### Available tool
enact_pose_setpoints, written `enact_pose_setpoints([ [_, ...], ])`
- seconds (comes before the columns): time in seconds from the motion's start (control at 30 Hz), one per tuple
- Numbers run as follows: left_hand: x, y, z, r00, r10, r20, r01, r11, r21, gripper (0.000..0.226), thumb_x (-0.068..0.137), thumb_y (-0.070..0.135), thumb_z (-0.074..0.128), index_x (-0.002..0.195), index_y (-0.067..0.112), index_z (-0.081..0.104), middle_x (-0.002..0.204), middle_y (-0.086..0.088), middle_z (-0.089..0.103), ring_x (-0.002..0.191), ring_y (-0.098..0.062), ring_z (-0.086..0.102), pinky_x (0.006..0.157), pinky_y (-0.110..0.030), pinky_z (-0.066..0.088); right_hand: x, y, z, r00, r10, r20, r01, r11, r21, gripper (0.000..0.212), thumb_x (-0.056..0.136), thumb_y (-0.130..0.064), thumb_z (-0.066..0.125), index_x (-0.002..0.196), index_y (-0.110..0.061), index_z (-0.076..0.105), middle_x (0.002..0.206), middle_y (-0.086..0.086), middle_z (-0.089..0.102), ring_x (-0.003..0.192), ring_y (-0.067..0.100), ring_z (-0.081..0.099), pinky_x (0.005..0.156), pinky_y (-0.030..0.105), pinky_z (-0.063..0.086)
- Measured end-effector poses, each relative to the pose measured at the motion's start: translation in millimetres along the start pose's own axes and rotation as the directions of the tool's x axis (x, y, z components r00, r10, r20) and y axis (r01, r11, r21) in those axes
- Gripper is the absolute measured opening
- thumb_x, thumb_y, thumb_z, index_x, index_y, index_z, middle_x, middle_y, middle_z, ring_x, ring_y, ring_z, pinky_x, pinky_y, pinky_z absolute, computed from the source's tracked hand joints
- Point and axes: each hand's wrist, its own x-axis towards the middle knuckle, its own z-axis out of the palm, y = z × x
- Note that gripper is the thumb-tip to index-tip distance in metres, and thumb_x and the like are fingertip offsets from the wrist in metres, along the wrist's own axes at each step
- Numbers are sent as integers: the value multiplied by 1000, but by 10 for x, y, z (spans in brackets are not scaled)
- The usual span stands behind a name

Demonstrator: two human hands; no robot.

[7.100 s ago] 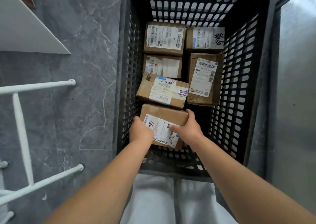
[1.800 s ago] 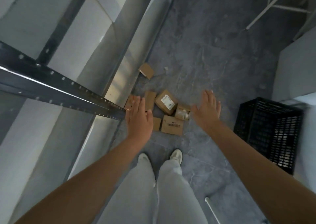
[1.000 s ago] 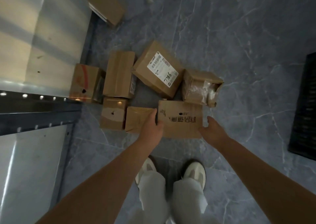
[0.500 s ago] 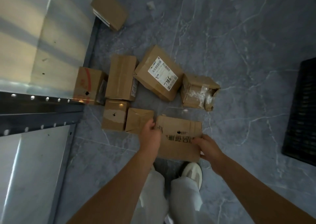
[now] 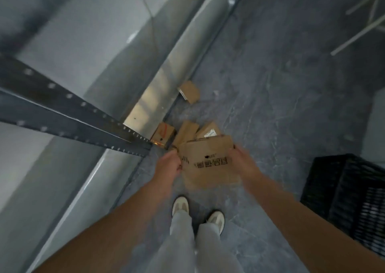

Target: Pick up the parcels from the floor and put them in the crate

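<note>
A perforated steel shelf beam [image 5: 73, 114] crosses the left, above the floor [image 5: 281, 106]. Along the floor's left edge, at the rack's foot, more parcels lie clustered: a red-marked box [image 5: 163, 134], a plain box [image 5: 186, 130] and a labelled box [image 5: 208, 130], with a lone box [image 5: 190, 91] farther up that edge. The left hand [image 5: 169, 164] grips the left end of a flat brown parcel [image 5: 210, 162] and the right hand [image 5: 242, 161] clasps its right end. The parcel is held clear of the floor, its long axis running from hand to hand and its dark print facing up. The black slotted crate [image 5: 343, 189] stands by the floor's right edge, nearer the right hand, so the carry probably goes rightward.
</note>
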Motion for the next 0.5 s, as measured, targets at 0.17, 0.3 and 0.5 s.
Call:
enact_pose_setpoints([
  [0.17,-1264,1002,-362,978,206,0,-203,960,-194,34,93,-2,47,115,17,65,96,-12,68,82,-21,65,71,-30,55,-1007,-1296,-172,965,-256,-64,243,957,-161,17,103,-31,38,112,-31,53,96,-4,57,76,1,48,69,25,37],
  [0.3,-2012,1527,-877,916,389,-96,-398,857,-326,22,94,8,57,104,19,73,95,-5,76,83,-20,72,71,-31,58,-1693,-2121,-94,899,-438,3,429,878,-212,19,104,-31,39,112,-30,56,90,-6,58,76,4,51,65,22,40],
  [0.5,-2928,1572,-1938,802,504,-319,-595,713,-370,31,89,3,55,82,20,79,88,-6,76,83,-23,72,70,-33,58,-2669,-2721,696,797,-566,211,602,774,-198,33,105,-42,31,116,-24,55,104,0,62,90,15,56,74,30,45],
])
